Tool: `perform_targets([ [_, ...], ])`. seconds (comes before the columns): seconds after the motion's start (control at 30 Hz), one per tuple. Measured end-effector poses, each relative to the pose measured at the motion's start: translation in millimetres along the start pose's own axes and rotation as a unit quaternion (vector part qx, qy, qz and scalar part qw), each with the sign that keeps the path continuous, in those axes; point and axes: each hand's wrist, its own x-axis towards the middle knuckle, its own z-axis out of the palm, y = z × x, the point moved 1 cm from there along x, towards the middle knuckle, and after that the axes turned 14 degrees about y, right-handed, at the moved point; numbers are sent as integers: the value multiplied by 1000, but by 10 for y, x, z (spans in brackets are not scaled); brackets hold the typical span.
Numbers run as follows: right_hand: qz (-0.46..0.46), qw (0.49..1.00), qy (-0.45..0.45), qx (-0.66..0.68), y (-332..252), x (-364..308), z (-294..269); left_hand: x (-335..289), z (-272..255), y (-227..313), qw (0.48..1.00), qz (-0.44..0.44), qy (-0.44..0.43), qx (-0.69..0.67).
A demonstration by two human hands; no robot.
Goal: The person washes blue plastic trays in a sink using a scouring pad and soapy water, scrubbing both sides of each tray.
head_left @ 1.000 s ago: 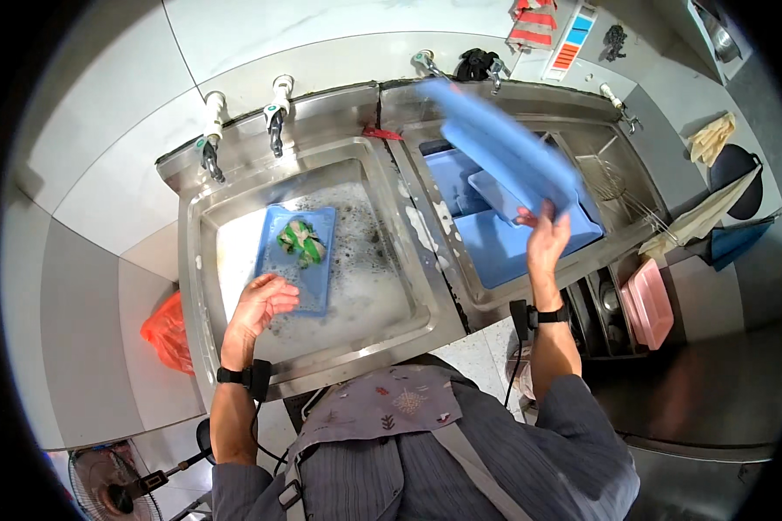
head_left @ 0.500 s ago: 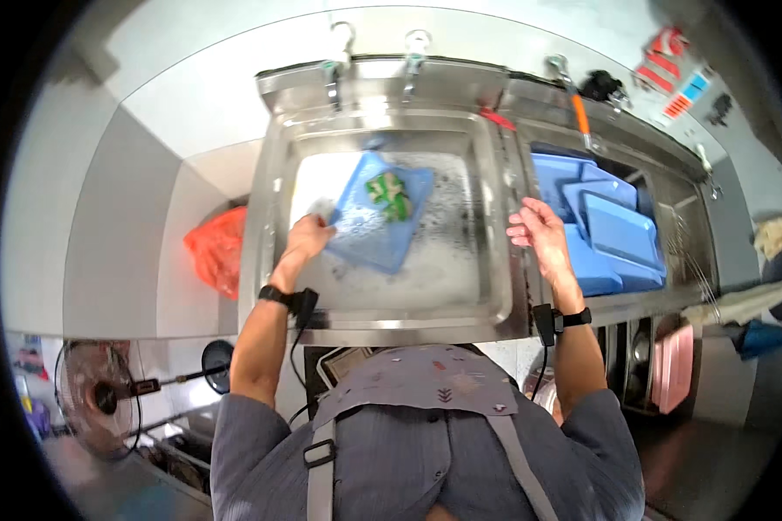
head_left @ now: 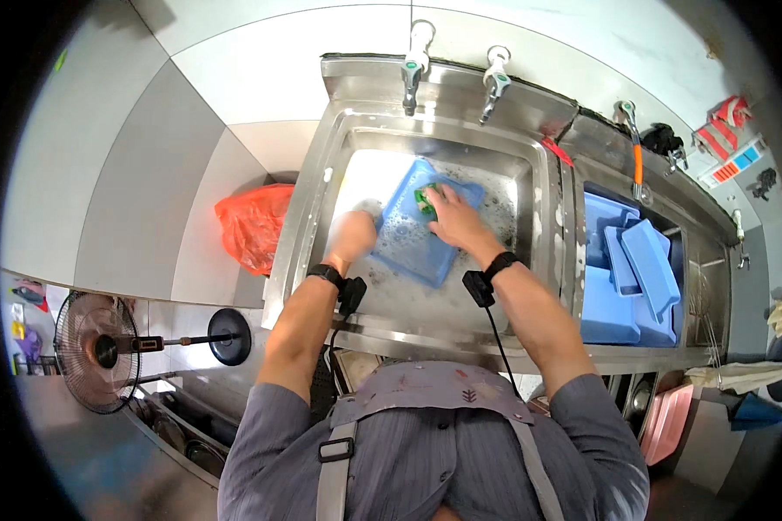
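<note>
A blue plastic tray point(head_left: 419, 251) lies tilted askew in the soapy water of the left sink basin point(head_left: 382, 308). On its upper part sits a crumpled green cloth point(head_left: 423, 201), partly covered by my right hand point(head_left: 457, 217), whose fingers are bent over and against it. My left hand point(head_left: 353, 236) is at the tray's left edge, low over the suds. Motion smears its fingers, so whether they grip the edge does not show.
Several blue trays point(head_left: 611, 304) are piled in the right basin. Two taps point(head_left: 411, 82) stand behind the left basin, and an orange-sleeved tap point(head_left: 638, 165) behind the right. An orange-red plastic bag point(head_left: 254, 227) is left of the sink; a fan point(head_left: 104, 351) stands lower left.
My right hand has come from above the divider between the basins onto the green cloth. My left hand stays by the tray's left edge. The whole view has shifted and turned.
</note>
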Motion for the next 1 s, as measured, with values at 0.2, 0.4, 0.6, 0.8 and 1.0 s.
perform_targets([
  [0.2,-16,995,-81,-64,3,104,633,50,50,83,998,-35,-30,-32],
  [0.4,-82,985,-151,-9,-419,16,898,-36,53,145,998,-20,-63,16],
  [0.6,-124,970,-115,-174,61,145,562,-113,113,123,994,14,-102,27],
  [0.8,-97,948,-102,-284,579,220,178,-134,61,48,992,-63,-100,43],
  [1.0,-89,976,-64,-189,504,-68,548,-157,-295,373,993,-93,-62,48],
])
